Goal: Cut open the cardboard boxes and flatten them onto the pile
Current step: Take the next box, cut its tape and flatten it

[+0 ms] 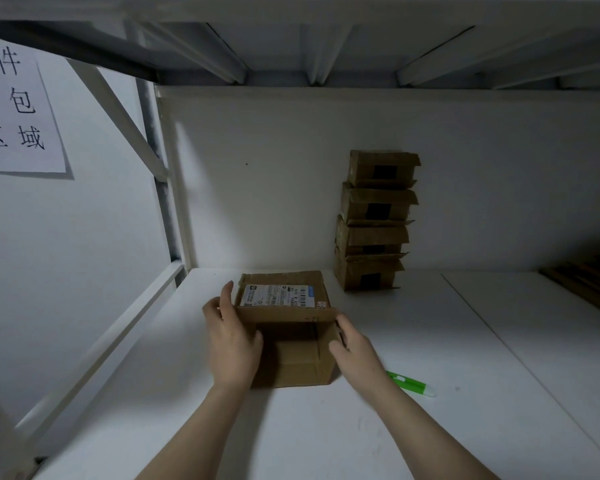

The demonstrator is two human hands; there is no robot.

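Resting on the shelf [326,431], the open cardboard box [298,365] is gripped at its side walls by the left hand [231,344] and right hand [355,355]; a green cutter [411,384] is laid nearby.

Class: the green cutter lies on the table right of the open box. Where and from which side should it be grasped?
Pinch the green cutter across its green mid-body, from above, with the nearer right hand. It lies flat on the white table, long and slim; its left end hides behind the forearm, and the pale tip may be the blade.
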